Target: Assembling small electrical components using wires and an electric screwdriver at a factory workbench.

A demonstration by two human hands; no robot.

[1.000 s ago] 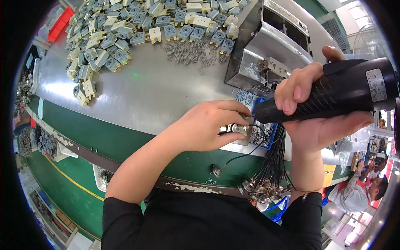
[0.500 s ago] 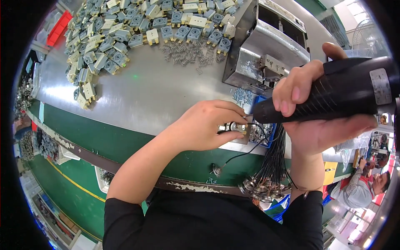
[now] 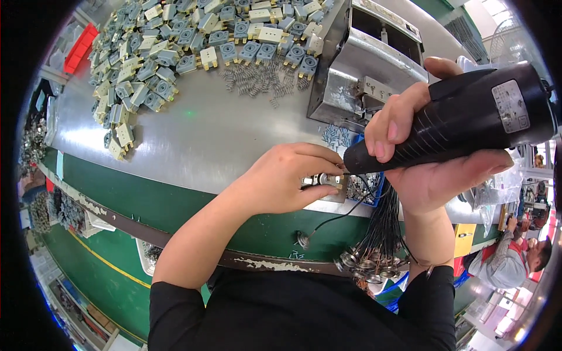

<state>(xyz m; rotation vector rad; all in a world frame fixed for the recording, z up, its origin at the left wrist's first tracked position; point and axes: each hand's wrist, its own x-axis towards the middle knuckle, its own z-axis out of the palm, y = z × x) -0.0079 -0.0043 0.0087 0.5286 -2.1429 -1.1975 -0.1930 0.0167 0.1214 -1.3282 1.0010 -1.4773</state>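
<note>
My right hand (image 3: 418, 152) is wrapped round a black electric screwdriver (image 3: 462, 117), its narrow end pointing left. That end meets the fingertips of my left hand (image 3: 284, 178), and its bit is hidden there. Between left thumb and fingers I pinch a small switch-like part (image 3: 320, 180) with a shiny metal piece and brassy terminals. A black wire runs from beside it to a round metal piece (image 3: 302, 239) on the green mat. Right of the part is a blue tray (image 3: 374, 196) of small metal parts, partly covered by the tool and wires.
Grey and cream housings (image 3: 228, 52) are heaped at the far left, with loose springs (image 3: 252, 81) before them. A metal fixture (image 3: 369, 64) stands behind my right hand. Small screws (image 3: 336, 136) lie near it. Black-wired round parts (image 3: 369, 260) hang by the front edge. A person (image 3: 509, 263) works at far right.
The screwdriver and my right hand have shifted slightly left, and the tool's end sits closer to my left fingertips. My left hand keeps its pinch on the small part.
</note>
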